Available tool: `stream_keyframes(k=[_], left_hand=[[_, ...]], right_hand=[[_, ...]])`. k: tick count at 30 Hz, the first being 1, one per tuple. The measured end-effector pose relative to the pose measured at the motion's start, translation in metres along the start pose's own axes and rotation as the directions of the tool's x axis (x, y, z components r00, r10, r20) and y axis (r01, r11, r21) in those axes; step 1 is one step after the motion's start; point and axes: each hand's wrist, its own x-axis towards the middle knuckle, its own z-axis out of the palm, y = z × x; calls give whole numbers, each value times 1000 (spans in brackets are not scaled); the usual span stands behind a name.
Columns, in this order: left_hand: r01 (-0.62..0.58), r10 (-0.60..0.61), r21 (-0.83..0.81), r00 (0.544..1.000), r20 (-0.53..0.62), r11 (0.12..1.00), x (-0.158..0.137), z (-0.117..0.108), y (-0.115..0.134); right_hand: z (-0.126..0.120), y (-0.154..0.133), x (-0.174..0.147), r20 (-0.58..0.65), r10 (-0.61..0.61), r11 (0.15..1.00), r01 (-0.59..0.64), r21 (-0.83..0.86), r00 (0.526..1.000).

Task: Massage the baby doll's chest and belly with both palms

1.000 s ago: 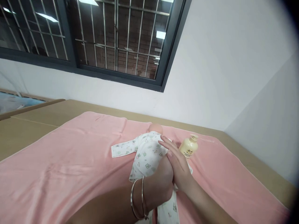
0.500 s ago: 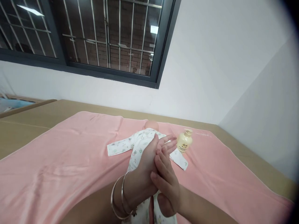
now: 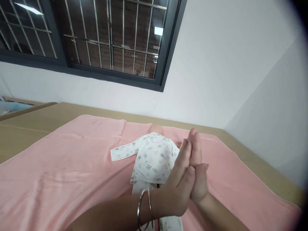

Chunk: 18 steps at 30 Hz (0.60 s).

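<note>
My left hand (image 3: 179, 184), with two thin bangles (image 3: 144, 205) at its wrist, lies palm to palm against my right hand (image 3: 199, 170). Fingers of both hands are stretched out and point up and away from me, and no object shows between the palms. Beyond them a baby doll lies on its back or front, I cannot tell which, its bald head (image 3: 156, 129) at the far end. It wears a white patterned top (image 3: 152, 160) and matching trousers (image 3: 170, 223). My hands hover over its right-hand side and hide that sleeve.
A pink blanket (image 3: 72, 154) with some creases lies under the doll on a tan surface (image 3: 79, 108). Behind stands a white wall (image 3: 204, 80) with a dark-framed, barred window (image 3: 120, 41). A bluish item (image 3: 14, 106) shows at the far left.
My pressed hands have shifted right and turned, so the palms now meet with fingers upward. They now cover the cream pump bottle seen earlier, and more of the doll's top shows.
</note>
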Motion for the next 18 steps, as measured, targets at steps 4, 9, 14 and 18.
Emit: stream_keyframes(k=[4,9,14,18], left_hand=[[101,-101,83,995,-5,991,11,0,-16],[173,90,452,859,-504,875,44,-57,-62],[262,82,600,872,-483,756,54,-119,-121],[204,148,592,859,-490,779,45,-128,-156]], right_hand=[[-10,26,27,-274,74,997,-64,44,959],[6,92,33,-107,452,891,-455,4,885],[38,134,17,148,427,840,-331,-429,892],[46,133,13,355,331,737,-5,-676,875]])
